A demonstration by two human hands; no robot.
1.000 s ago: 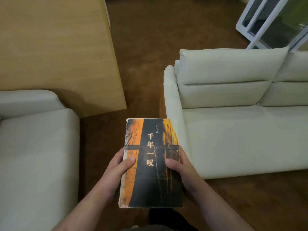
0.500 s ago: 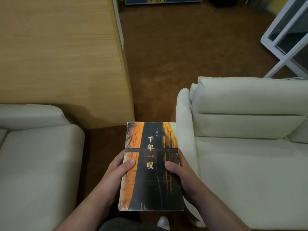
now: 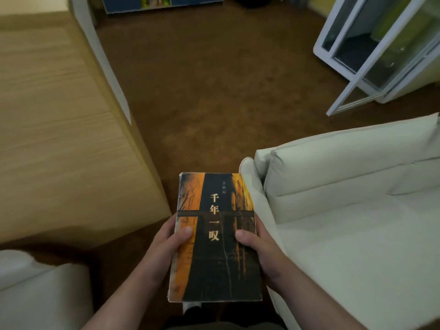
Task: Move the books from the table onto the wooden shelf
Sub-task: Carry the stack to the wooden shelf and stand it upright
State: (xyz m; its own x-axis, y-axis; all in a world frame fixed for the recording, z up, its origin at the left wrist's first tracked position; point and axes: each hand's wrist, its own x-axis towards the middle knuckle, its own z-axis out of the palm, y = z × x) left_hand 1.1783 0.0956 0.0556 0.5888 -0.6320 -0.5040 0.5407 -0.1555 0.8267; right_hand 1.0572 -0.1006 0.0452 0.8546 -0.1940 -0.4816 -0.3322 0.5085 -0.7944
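Note:
A worn orange-and-black book (image 3: 215,239) with pale characters on its cover is held flat in front of me, cover up. My left hand (image 3: 164,248) grips its left edge, thumb on the cover. My right hand (image 3: 264,251) grips its right edge the same way. A light wooden unit (image 3: 59,139) fills the left side of the view; whether it is the shelf I cannot tell. At the far top stands a blue low shelf unit (image 3: 162,2) with coloured items in it.
A cream sofa (image 3: 357,210) lies to the right, close to the book. Another pale sofa's arm (image 3: 40,291) is at the lower left. Brown carpet (image 3: 214,79) runs ahead between them. A white-framed glass door (image 3: 381,51) stands open at the upper right.
The view has moved forward and tilted up: both sofas slid down and outward, and the blue unit came into sight. The book stays held the same way in both hands.

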